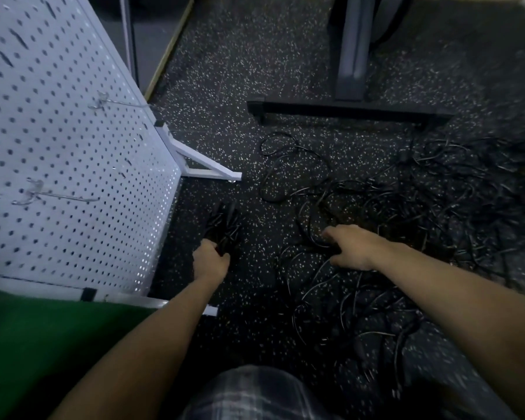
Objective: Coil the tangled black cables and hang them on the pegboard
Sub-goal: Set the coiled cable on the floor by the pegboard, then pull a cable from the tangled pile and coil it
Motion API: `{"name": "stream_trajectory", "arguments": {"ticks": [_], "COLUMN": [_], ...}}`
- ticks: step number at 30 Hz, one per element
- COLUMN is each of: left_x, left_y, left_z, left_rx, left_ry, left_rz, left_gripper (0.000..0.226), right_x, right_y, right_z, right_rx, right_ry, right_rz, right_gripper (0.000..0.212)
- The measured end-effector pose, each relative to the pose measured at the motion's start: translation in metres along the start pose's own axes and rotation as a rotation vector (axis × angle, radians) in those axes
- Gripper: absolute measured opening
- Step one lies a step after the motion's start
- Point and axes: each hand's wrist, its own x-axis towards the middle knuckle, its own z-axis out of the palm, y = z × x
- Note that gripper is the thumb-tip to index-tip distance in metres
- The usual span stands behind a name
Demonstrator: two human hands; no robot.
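The left hand (210, 262) grasps a coiled cable bundle (223, 224) just right of the pegboard (73, 147) base. The right hand (350, 247) reaches into the tangled cables (406, 207) lying on the floor (225, 71) farther right of the pegboard; whether it grips a strand cannot be determined.

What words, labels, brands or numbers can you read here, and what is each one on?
No readable text anywhere.
The pegboard, its hooks, the tangled black cables and the coiled bundle in the left hand show no lettering; a black tab on its frame is too blurred to tell.
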Motion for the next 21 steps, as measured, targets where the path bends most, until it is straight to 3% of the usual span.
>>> {"name": "stream_trajectory", "arguments": {"ticks": [2, 4, 8, 11, 14, 18, 21], "left_x": [-0.014, -0.026, -0.055, -0.082, -0.093, -0.103, -0.106], "left_y": [0.008, 0.019, 0.037, 0.048, 0.047, 0.042, 0.049], "left_z": [0.003, 0.005, 0.025, 0.049, 0.069, 0.078, 0.073], "left_rx": [0.114, 0.169, 0.250, 0.381, 0.401, 0.458, 0.456], "left_ry": [0.139, 0.104, -0.442, -0.703, -0.682, -0.545, -0.551], "left_rz": [0.130, 0.292, 0.529, 0.627, 0.640, 0.678, 0.661], "left_gripper": [0.039, 0.031, 0.012, 0.032, 0.043, 0.028, 0.023], "right_x": [-0.004, -0.009, -0.025, -0.037, -0.048, -0.063, -0.072], "right_y": [0.005, 0.007, 0.009, 0.010, 0.013, 0.020, 0.023], "right_z": [0.012, 0.024, 0.050, 0.066, 0.080, 0.094, 0.095], "right_rx": [0.015, 0.037, 0.066, 0.071, 0.099, 0.102, 0.113], "right_ry": [-0.007, -0.020, -0.033, -0.040, -0.027, -0.027, -0.032], "right_rz": [0.011, 0.020, 0.030, 0.038, 0.050, 0.051, 0.066], "right_gripper": [0.070, 0.067, 0.064, 0.064, 0.061, 0.061, 0.061]}}
